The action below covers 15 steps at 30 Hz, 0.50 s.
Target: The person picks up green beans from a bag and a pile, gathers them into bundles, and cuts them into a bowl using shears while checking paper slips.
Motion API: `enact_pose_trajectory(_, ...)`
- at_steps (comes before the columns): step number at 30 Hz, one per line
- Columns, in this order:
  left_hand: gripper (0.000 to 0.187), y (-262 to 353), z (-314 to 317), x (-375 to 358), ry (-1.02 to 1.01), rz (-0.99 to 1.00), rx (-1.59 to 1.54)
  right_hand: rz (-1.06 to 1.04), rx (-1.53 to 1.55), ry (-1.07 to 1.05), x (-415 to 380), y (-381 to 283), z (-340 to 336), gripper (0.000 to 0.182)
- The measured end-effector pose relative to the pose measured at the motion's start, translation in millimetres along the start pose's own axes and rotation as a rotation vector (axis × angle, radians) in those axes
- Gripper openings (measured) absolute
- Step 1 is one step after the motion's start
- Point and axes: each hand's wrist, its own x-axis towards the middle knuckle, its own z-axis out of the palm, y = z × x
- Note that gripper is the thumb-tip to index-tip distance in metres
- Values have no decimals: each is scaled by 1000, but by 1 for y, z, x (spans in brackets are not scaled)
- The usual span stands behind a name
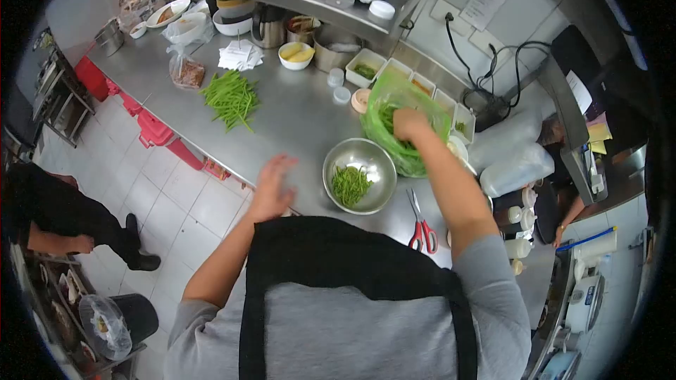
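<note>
steel desk (pixel 296 116), cut greens (pixel 350 186) in a bowl (pixel 382 169) at its near side — right hand (pixel 410 127) inside the green bag (pixel 403 88) just right of it, grip hidden; left hand (pixel 274 190) spread, empty. looks like the reaching-in step; next calls for lifting clear of the bag.

Greens (pixel 231 100), bowl (pixel 381 172), scissors (pixel 420 221) on counter (pixel 299 112)
</note>
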Motion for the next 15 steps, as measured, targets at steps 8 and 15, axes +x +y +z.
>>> enact_pose_trajectory(8, 23, 28, 37, 44, -352, 411, 243, 35, 231, 97, -13, 58, -1, 43)
enact_pose_trajectory(15, 36, 44, 10, 35, -401, 319, 224, -69, 870, 272, -44, 98, 5, 45)
